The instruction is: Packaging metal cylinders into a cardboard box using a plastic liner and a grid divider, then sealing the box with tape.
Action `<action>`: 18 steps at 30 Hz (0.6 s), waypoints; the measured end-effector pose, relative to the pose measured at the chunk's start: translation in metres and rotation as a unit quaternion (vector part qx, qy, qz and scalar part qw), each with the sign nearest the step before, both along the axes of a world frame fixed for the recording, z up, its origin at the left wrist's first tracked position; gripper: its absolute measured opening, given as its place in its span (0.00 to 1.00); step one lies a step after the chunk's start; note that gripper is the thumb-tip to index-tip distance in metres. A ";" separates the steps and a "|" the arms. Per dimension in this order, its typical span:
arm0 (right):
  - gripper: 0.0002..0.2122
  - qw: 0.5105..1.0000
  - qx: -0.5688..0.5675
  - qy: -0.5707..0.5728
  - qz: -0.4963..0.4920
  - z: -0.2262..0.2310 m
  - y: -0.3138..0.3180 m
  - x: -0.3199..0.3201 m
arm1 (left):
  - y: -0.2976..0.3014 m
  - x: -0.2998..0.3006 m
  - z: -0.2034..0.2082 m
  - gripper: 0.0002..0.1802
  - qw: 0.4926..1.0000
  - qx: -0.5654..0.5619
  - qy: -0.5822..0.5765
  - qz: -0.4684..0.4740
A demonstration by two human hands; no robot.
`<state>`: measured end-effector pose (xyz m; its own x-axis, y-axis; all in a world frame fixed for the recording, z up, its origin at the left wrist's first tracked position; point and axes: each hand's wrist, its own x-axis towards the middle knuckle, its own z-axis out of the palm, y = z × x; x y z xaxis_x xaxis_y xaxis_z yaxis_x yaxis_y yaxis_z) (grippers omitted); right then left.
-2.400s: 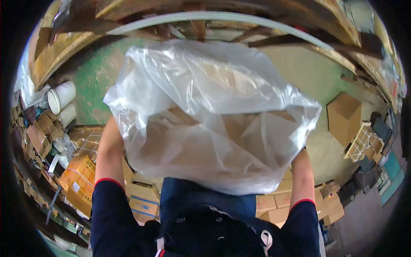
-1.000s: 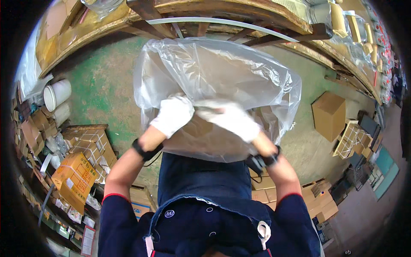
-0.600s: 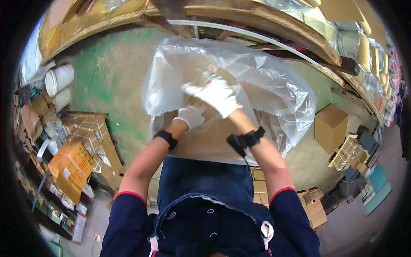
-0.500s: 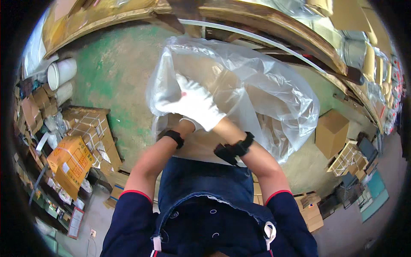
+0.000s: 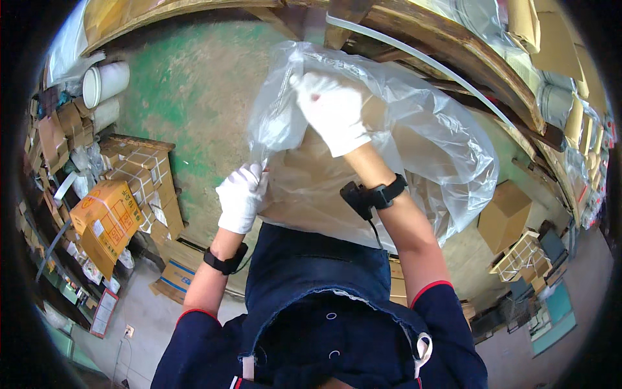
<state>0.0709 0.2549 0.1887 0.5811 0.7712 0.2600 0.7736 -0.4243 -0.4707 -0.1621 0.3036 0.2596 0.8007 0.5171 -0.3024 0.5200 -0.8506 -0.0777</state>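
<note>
Clear bag [image 5: 453, 146]: and here it is, draped wide, just beyond the denim apron [image 5: 321, 259]; brown cardboard [image 5: 304, 172] is seen through the film.
Left hand [image 5: 241, 198]: white-gloved, it is placed at the bag's near-left edge; the grip is curled together, and a pinch of film appears to be clamped in it.
Right hand [image 5: 334, 113]: reached across to the bag's far-left part, glove pressed against the film; the finger ends are lost there, so whether that grip is apart or together cannot be told.
Film progress: the bag is already spread over the cardboard, and its right side is fanned out; that much can be judged done.
Loose folds: the far and right sides are left crumpled, not yet smoothed, and the left edge is judged only partly arranged.
Wooden worktop [image 5: 476, 55]: set beyond the bag, to its far right.
Tan carton [image 5: 504, 217]: stood just to the bag's right.
Orange carton [image 5: 107, 217]: spotted well apart, to the bag's left.
White bucket [image 5: 110, 83]: tipped on its side, far left of the bag.
</note>
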 end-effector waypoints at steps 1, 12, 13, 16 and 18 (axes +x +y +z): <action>0.15 0.995 -0.037 -0.090 -0.026 0.004 0.000 0.009 | -0.003 -0.011 0.003 0.12 1.000 0.000 0.002 0.005; 0.19 0.953 0.019 0.259 -0.157 0.001 -0.041 0.017 | -0.015 -0.026 0.067 0.08 0.969 -0.246 -0.021 0.030; 0.20 0.945 -0.063 0.304 -0.107 0.035 -0.055 0.013 | -0.015 -0.008 0.078 0.08 0.967 -0.246 -0.065 0.009; 0.22 0.946 -0.223 0.233 -0.017 0.044 -0.131 -0.006 | -0.041 0.057 0.056 0.16 0.967 -0.222 -0.089 -0.088; 0.20 0.882 -0.351 0.312 -0.019 0.049 -0.181 -0.003 | -0.044 0.083 0.001 0.24 0.976 -0.203 -0.025 -0.078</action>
<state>0.0684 0.0741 0.2378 0.4709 0.5913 -0.6547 0.4353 -0.8012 -0.4105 -0.0794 0.2596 0.2605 0.8793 0.2333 -0.4153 0.3757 -0.8756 0.3036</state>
